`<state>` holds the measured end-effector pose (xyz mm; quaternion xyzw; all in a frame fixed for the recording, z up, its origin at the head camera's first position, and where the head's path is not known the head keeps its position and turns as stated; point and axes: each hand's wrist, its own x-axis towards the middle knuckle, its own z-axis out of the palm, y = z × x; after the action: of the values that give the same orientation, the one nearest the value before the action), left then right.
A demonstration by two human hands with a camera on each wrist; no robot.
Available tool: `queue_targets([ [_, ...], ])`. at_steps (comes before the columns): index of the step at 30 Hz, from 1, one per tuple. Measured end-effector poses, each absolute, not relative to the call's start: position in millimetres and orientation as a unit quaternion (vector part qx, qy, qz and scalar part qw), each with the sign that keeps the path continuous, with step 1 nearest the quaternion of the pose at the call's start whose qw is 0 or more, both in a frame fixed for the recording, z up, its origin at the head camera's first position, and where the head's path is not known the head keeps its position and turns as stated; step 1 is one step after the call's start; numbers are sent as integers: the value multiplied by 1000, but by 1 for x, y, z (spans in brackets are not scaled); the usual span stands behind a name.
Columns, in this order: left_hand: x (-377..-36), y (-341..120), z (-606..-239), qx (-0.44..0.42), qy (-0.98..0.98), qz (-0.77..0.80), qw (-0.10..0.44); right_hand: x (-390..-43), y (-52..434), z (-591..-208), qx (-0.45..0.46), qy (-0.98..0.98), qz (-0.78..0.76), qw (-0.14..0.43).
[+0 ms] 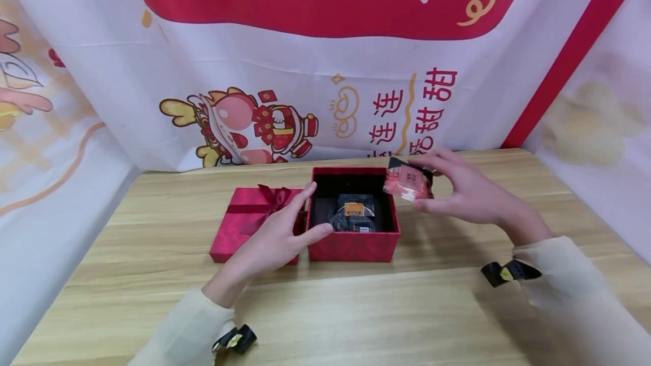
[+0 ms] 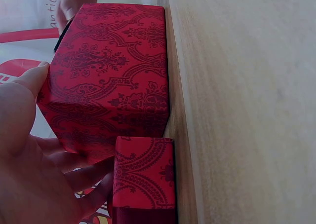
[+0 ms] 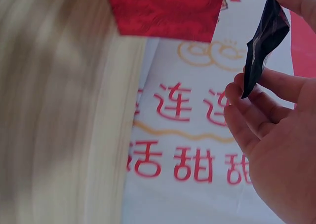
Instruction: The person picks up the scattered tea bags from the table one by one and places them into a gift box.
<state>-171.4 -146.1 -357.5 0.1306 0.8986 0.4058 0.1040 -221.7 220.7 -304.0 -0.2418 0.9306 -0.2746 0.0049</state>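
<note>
While left hand (image 1: pixel 277 239) braces open red gift box (image 1: pixel 353 244) with relaxed fingers, right hand (image 1: pixel 465 191) grip pinches snack packet (image 1: pixel 408 182) above box.

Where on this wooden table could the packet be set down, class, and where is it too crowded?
Free: the wide strip of table between the red box and the near edge, and the patch right of the box, under the right hand holding the packet. Crowded: the middle, where the lid lies against the box under the left hand.
</note>
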Motion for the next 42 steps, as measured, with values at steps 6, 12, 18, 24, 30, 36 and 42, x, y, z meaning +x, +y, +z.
queue_targets([
  [6, -171, -144, -356, 130, 897, 410, 105, -228, 197, -297, -268, 926, -267, -1],
  [12, -172, -144, -356, 130, 896, 411, 107, -233, 175, -299, -296, 917, -267, 14],
  [18, -171, -145, -356, 128, 897, 410, 106, -237, 154, -309, -312, 915, -253, 32],
  [24, -171, -146, -355, 125, 898, 408, 105, -239, 138, -319, -329, 915, -230, 29],
  [30, -171, -146, -355, 123, 898, 409, 107, -241, 128, -329, -345, 917, -197, 21],
  [36, -171, -146, -356, 127, 897, 410, 106, -240, 124, -332, -354, 920, -169, 15],
  [42, -171, -146, -356, 126, 896, 411, 108, -240, 123, -332, -355, 922, -151, 19],
])
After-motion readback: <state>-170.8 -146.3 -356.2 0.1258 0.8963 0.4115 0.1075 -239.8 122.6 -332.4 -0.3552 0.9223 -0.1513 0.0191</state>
